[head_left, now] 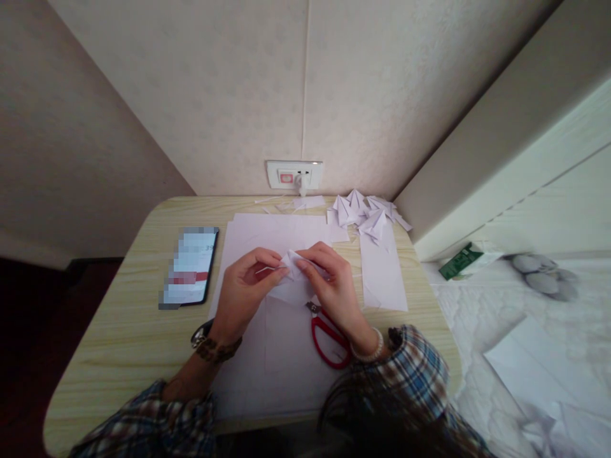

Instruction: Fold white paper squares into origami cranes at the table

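Between my two hands, over the middle of the table, is a small piece of folded white paper [292, 262]. My left hand [248, 280] pinches its left side between thumb and fingers. On its right side, my right hand [329, 273] grips it, the thumb pressed on the front. Beneath both hands lie large white paper sheets [238, 381]. Scissors [329, 343] with red handles rest on the sheets just below my right hand, their blades partly hidden. Several folded paper pieces [360, 213] with pointed shapes are heaped at the table's back right.
A phone [191, 267] with a lit screen lies on the left of the wooden table [119, 305]. A paper strip [384, 273] is at the right. Behind is a wall socket [294, 175] with a plug. A green carton [462, 259] and more paper [539, 362] lie on the bed.
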`<state>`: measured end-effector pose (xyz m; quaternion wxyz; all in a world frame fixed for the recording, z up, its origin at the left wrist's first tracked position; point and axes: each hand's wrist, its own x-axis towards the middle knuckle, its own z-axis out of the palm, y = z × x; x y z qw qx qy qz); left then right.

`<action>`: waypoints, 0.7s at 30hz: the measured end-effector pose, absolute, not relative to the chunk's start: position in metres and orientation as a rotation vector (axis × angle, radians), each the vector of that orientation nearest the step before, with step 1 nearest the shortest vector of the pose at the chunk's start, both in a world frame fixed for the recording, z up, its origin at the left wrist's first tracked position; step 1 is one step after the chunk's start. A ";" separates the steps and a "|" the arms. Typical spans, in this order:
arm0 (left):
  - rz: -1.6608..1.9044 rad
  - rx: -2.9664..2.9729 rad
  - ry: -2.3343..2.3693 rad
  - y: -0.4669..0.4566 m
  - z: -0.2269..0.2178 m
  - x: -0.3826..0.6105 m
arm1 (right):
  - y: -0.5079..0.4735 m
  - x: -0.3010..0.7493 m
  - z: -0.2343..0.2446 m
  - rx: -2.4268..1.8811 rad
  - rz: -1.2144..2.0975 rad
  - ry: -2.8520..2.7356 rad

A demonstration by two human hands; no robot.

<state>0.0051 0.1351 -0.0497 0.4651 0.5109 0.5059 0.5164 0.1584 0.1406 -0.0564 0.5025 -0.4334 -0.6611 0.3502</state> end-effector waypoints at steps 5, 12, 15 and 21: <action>1.295 1.223 1.219 0.134 -0.048 0.006 | 0.140 0.158 -0.056 -1.048 0.845 -1.604; 1.279 1.137 1.240 0.134 -0.051 0.007 | 0.139 0.157 -0.056 -1.038 0.840 -1.623; 1.293 1.115 1.212 0.135 -0.053 0.006 | 0.139 0.157 -0.056 -1.022 0.839 -1.623; 1.243 1.083 1.210 0.138 -0.051 0.003 | 0.140 0.158 -0.059 -1.003 0.825 -1.622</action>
